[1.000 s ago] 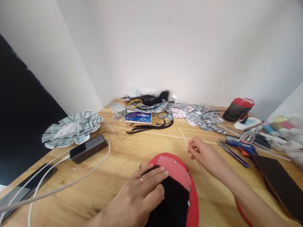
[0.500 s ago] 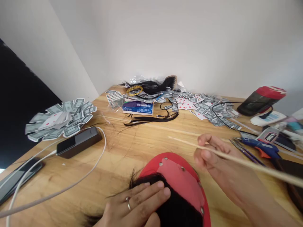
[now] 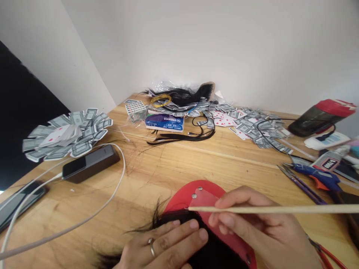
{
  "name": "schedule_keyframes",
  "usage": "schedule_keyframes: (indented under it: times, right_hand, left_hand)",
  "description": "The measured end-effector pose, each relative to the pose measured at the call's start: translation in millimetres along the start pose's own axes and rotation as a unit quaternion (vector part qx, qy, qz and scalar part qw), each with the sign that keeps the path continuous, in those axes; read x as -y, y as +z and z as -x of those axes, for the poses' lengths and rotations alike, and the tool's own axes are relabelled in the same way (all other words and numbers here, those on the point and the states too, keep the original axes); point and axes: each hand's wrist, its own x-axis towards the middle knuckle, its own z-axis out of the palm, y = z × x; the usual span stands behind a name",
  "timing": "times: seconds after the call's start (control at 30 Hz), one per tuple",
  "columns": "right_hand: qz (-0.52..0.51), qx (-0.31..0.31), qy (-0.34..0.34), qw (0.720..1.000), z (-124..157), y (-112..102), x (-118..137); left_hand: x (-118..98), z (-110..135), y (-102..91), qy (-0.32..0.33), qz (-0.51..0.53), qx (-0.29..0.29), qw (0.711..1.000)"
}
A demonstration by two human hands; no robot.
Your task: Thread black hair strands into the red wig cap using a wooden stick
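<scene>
My left hand (image 3: 165,246), with a ring on one finger, lies with fingers stretched out on black hair (image 3: 174,218) that covers a red rounded piece (image 3: 179,200) studded with metal rivets, low in the middle of the wooden table (image 3: 196,164). My right hand (image 3: 252,228) is pinched around a long thin wooden stick (image 3: 280,209). The stick lies level, its tip pointing left over the red piece just above my left fingertips.
At the left lie a dark power bank (image 3: 89,164) with white cable, a phone (image 3: 19,203) and a fan of playing cards (image 3: 67,132). At the back are black hair, a blue box (image 3: 164,122) and scattered cards (image 3: 246,127). Scissors (image 3: 300,183), a blue glue gun (image 3: 316,175) and a red-lidded container (image 3: 319,117) sit right.
My right hand has brought the stick down and inward, turning it level so its tip now sits over the red piece. My left hand stays on the hair.
</scene>
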Motion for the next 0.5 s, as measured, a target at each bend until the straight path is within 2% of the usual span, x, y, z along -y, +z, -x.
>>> schedule_keyframes:
  times: [0.13, 0.33, 0.5]
  right_hand:
    - [-0.006, -0.046, -0.057, 0.997, 1, 1, -11]
    - [0.121, -0.038, -0.085, 0.988, 2, 0, -10]
    - [0.142, -0.058, -0.120, 0.981, -1, 3, -7]
  left_hand:
    - [1, 6, 8.7, -0.003, -0.003, -0.018, 1.000]
    - [0, 8, 10.7, -0.006, -0.002, -0.031, 0.999]
    - [-5, 3, 11.5, -0.018, 0.025, -0.042, 0.999]
